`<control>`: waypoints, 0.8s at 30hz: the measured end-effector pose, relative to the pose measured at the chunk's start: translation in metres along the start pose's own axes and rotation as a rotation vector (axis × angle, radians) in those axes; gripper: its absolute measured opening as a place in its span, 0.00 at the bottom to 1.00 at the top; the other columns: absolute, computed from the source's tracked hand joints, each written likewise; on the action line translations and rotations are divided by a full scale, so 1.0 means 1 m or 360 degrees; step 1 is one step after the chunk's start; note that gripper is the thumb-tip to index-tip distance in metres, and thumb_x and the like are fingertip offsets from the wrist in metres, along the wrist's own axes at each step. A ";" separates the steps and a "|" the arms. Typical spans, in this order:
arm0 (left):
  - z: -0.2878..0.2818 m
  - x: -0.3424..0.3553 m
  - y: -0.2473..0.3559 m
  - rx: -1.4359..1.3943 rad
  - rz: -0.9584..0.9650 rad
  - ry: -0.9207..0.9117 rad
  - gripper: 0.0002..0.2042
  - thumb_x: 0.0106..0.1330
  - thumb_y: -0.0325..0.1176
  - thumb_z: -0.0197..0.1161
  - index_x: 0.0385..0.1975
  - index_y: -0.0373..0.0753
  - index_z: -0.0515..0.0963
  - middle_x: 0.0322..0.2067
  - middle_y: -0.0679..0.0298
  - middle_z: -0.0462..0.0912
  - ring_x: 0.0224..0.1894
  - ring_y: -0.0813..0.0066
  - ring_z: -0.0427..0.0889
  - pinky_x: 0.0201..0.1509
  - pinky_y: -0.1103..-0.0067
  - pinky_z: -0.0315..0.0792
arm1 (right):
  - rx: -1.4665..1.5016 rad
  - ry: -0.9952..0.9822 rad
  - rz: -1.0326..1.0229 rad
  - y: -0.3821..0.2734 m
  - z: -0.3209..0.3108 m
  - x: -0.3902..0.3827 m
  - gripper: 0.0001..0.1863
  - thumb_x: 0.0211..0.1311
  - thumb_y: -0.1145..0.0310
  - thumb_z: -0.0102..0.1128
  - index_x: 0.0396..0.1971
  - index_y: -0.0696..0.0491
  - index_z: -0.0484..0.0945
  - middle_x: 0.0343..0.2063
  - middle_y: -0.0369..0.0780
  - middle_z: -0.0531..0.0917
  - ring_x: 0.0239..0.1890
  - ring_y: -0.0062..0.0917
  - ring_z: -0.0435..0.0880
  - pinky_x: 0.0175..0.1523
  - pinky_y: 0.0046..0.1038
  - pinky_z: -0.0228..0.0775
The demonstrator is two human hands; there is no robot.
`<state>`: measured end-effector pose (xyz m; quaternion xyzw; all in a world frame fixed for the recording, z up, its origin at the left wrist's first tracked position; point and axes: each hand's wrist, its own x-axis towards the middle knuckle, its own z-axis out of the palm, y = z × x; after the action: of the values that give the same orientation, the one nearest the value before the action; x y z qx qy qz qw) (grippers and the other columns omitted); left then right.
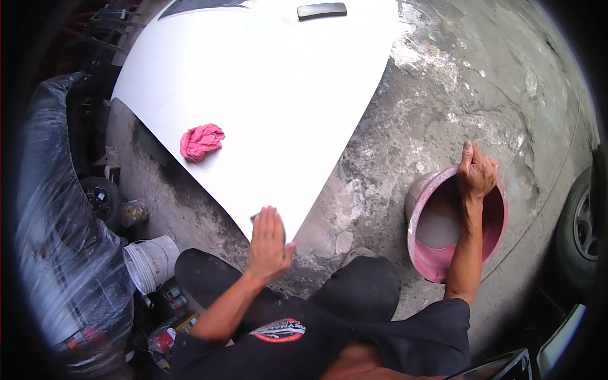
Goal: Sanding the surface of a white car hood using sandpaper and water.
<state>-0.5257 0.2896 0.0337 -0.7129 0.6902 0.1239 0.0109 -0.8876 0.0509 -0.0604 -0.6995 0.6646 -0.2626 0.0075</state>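
My left hand (268, 249) lies over the narrow near corner of a large white vehicle panel (272, 101), its fingers straight and together. A dark flat pad (284, 229) shows at the edges under that palm, with my thumb along one side; the rest of it is covered. Over the far rim of a pink bucket (415, 244), my right hand (478, 172) has curled fingers and a raised thumb. Whatever those fingers hold is hidden. Cloudy liquid (439, 223) covers the bucket's bottom. A crumpled pink cloth (201, 142) rests on the panel's left side.
A long black block (322, 11) lies at the panel's far end. On the left stand a white pail (152, 263) and something large wrapped in clear plastic (69, 240). Stained concrete floor (456, 101) stretches to the right, where a car wheel (582, 221) stands.
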 end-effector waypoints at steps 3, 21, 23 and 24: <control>-0.006 0.028 -0.016 0.0088 -0.0077 -0.0058 0.37 0.75 0.49 0.40 0.69 0.19 0.49 0.71 0.34 0.48 0.75 0.41 0.45 0.77 0.55 0.37 | 0.0070 0.0041 -0.0113 0.000 -0.001 0.000 0.17 0.69 0.53 0.54 0.38 0.49 0.87 0.21 0.42 0.82 0.28 0.35 0.81 0.44 0.33 0.68; 0.005 0.203 -0.053 0.0062 -0.0371 0.0443 0.34 0.75 0.45 0.41 0.69 0.19 0.48 0.72 0.36 0.47 0.77 0.47 0.42 0.79 0.63 0.36 | -0.0028 -0.0069 0.0024 0.000 -0.002 0.000 0.17 0.70 0.53 0.53 0.38 0.48 0.86 0.22 0.42 0.82 0.30 0.36 0.82 0.48 0.34 0.68; 0.012 0.217 -0.056 0.0087 -0.0262 0.0445 0.33 0.75 0.44 0.41 0.69 0.21 0.49 0.72 0.37 0.49 0.76 0.47 0.44 0.79 0.63 0.38 | 0.0032 0.0035 0.0022 -0.001 -0.002 0.000 0.14 0.67 0.56 0.56 0.38 0.47 0.87 0.22 0.43 0.82 0.29 0.37 0.81 0.47 0.34 0.68; 0.013 0.204 -0.058 0.0115 -0.0114 0.0519 0.33 0.75 0.44 0.42 0.69 0.21 0.51 0.72 0.38 0.50 0.76 0.47 0.45 0.79 0.62 0.39 | 0.0029 0.0023 0.0016 -0.001 -0.002 0.001 0.14 0.67 0.56 0.56 0.38 0.47 0.87 0.22 0.43 0.82 0.29 0.37 0.81 0.47 0.34 0.68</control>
<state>-0.4670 0.0943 -0.0275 -0.7469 0.6609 -0.0186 -0.0712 -0.8875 0.0511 -0.0578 -0.6941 0.6658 -0.2735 0.0104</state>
